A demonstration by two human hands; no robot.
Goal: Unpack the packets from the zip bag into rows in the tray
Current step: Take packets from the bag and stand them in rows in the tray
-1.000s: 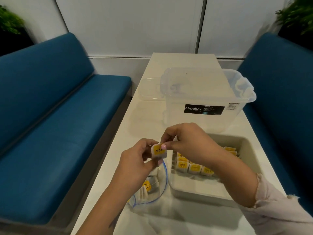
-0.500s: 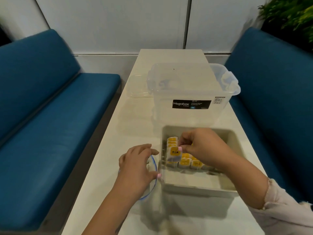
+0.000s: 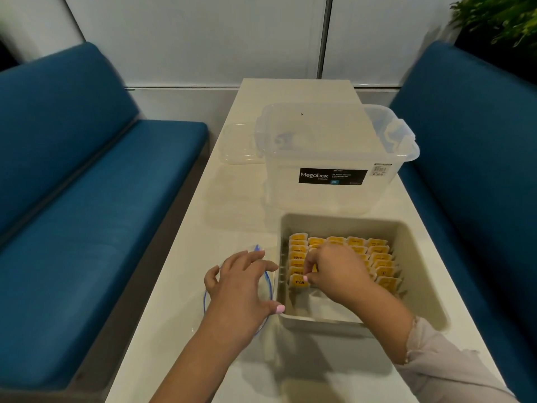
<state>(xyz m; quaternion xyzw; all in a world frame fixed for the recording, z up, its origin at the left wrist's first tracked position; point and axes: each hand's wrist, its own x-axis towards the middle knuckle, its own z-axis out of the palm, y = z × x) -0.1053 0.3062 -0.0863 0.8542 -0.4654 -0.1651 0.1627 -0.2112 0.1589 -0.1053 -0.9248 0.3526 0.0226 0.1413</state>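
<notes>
Hands: right [image 3: 334, 269] pinches packet [image 3: 298, 282] | left [image 3: 244, 286] spread over zip bag [image 3: 268, 282]

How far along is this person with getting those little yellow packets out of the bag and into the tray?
Well along. The tray already holds several rows of packets. In hand: the right hand is setting another packet at the near end of the leftmost row, while the left hand rests on the zip bag. Bare tray floor remains nearer the person; how much the bag holds is hidden.

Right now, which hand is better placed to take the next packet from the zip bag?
Left hand: it rests on the zip bag. Right hand pinches a tea packet in the tray.
</notes>
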